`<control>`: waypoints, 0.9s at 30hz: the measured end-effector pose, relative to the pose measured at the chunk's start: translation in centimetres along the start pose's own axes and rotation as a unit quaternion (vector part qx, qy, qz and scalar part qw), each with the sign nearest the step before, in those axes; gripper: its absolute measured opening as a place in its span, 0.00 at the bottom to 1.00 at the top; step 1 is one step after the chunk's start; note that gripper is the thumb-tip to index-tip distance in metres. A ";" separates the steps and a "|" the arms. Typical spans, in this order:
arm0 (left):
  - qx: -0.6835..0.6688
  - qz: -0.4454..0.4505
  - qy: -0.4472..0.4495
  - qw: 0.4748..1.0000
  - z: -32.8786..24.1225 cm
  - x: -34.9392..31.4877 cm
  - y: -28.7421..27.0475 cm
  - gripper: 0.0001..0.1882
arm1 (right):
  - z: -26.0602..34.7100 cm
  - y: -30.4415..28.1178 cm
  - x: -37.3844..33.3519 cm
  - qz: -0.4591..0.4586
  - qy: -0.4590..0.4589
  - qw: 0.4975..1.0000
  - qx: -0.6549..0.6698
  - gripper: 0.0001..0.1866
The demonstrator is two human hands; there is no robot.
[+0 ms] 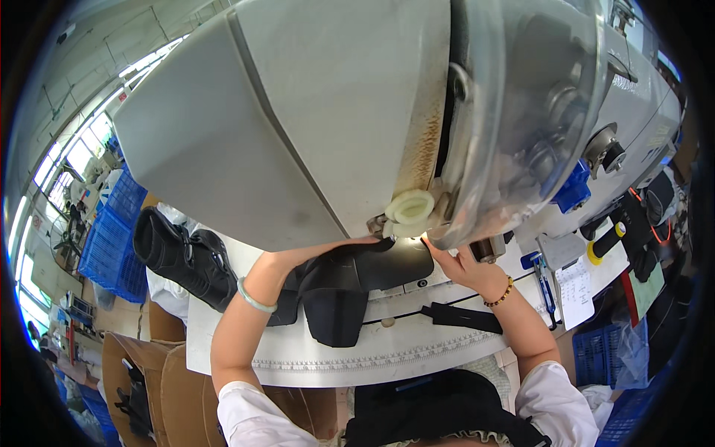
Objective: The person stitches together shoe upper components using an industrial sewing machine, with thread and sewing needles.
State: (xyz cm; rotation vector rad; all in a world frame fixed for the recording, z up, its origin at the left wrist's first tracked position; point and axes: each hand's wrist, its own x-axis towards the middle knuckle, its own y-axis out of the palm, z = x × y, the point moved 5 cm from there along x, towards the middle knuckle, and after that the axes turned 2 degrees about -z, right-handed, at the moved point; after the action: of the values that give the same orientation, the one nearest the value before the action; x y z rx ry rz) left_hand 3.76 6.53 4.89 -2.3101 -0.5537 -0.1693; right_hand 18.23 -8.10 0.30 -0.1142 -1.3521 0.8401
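Observation:
A black fabric piece [335,302], shaped and folded with one flap hanging toward me, lies under the head of a large grey sewing machine [298,112]. My left hand [328,252] grips its far edge from the left; most of the fingers are hidden behind the machine head. At the fabric's right end, my right hand [471,270] pinches the edge with the thumb forward, its other fingers partly covered by machine parts. A light shines on the fabric between both hands, beside a pale ring-shaped part [411,207]. The needle is not visible.
A black strip [463,318] lies on the white table [402,365] near a ruler scale. Black boots [182,257] stand left. At right are blue-handled snips [545,287], a paper note [575,294] and a thread spool [607,242]. Blue crates [115,235] and a cardboard box [160,380] flank the table.

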 end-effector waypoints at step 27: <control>-0.260 -0.081 0.027 0.962 1.7 0.0 -0.8 0.23 | 2.0 0.1 -1.2 -0.080 -0.063 0.991 -0.085 0.15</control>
State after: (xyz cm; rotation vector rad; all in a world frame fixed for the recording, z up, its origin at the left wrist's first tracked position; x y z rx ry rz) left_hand 3.34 8.26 4.18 -2.7515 -0.7376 -0.5079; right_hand 16.45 -9.48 -0.16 -0.0837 -1.5298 0.6047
